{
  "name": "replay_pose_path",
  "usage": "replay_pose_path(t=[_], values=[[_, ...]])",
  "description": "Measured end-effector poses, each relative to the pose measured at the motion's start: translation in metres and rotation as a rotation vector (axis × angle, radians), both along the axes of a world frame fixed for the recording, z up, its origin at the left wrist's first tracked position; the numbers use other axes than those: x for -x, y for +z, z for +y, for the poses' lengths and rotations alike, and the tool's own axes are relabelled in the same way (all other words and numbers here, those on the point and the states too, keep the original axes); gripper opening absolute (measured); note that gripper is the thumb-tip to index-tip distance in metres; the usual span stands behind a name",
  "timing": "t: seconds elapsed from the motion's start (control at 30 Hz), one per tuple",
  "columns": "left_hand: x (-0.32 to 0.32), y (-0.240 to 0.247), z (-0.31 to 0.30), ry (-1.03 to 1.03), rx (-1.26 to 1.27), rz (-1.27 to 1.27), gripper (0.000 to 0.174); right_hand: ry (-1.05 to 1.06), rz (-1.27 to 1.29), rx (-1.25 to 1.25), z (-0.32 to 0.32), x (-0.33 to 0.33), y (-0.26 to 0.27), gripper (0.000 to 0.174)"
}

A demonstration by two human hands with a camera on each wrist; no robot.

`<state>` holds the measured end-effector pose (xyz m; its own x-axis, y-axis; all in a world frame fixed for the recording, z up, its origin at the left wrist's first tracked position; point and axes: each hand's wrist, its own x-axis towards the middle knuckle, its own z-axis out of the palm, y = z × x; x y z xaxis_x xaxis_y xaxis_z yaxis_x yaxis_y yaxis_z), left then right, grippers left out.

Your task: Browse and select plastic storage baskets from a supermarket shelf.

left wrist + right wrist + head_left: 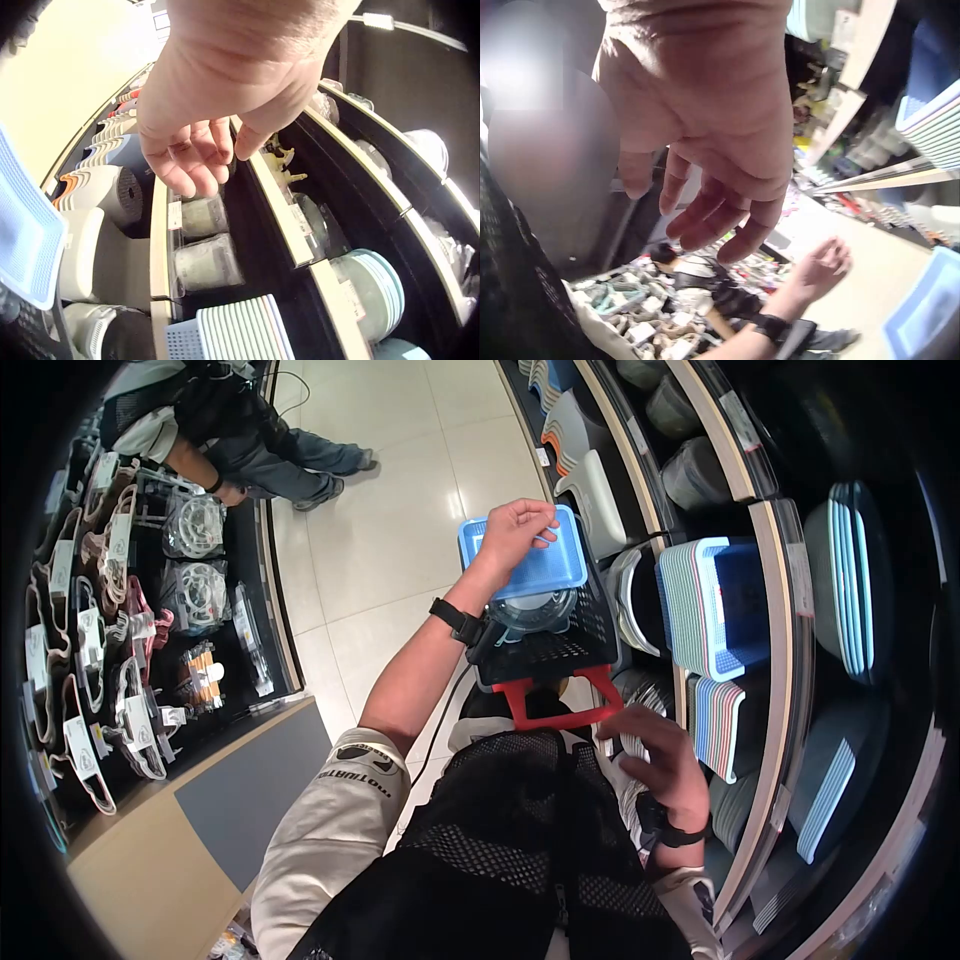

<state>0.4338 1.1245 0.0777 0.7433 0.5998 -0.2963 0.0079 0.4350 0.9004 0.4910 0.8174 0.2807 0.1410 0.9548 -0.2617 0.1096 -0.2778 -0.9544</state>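
Observation:
My left hand hovers over a light blue plastic basket, its fingers loosely bent and nothing held in them. That blue basket lies on top of a black shopping basket with a red handle. A clear round plastic item shows just under the blue basket's near edge. Close to my body, beside the red handle, is my right hand. In the right wrist view its fingers hang relaxed and hold nothing.
Shelves on the right carry stacked baskets, colored trays and basins. On the left a rack holds hangers and packaged goods. Another person is beside that rack, over the tiled floor.

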Motion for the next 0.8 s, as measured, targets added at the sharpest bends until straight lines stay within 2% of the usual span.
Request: replay_pose_path(t=[0.07,0.17,0.23,0.3,0.37,0.57,0.8], values=[[-0.001,0.013,-0.007,0.027,0.051,-0.024,0.021,0.176,0.154,-0.214,0.003,0.002,0.029,0.035],[0.001,0.031,-0.021,0.078,0.129,-0.039,0.02,0.456,0.35,-0.598,0.01,0.016,0.058,0.049],[0.002,0.042,-0.029,0.11,0.201,-0.104,0.019,0.454,0.382,-0.672,0.01,0.034,0.086,0.046],[0.006,0.051,-0.038,0.095,0.217,-0.121,0.019,0.452,0.421,-0.74,0.005,0.057,0.091,0.044],[0.01,0.059,-0.047,0.087,0.219,-0.153,0.019,0.359,0.411,-1.064,-0.003,0.081,0.086,0.036],[0.017,0.071,-0.071,0.086,0.22,-0.15,0.019,0.261,0.48,-1.077,-0.028,0.094,0.101,0.032],[0.015,0.087,-0.09,0.079,0.221,-0.172,0.019,0.284,0.464,-1.129,-0.039,0.089,0.105,0.03]])
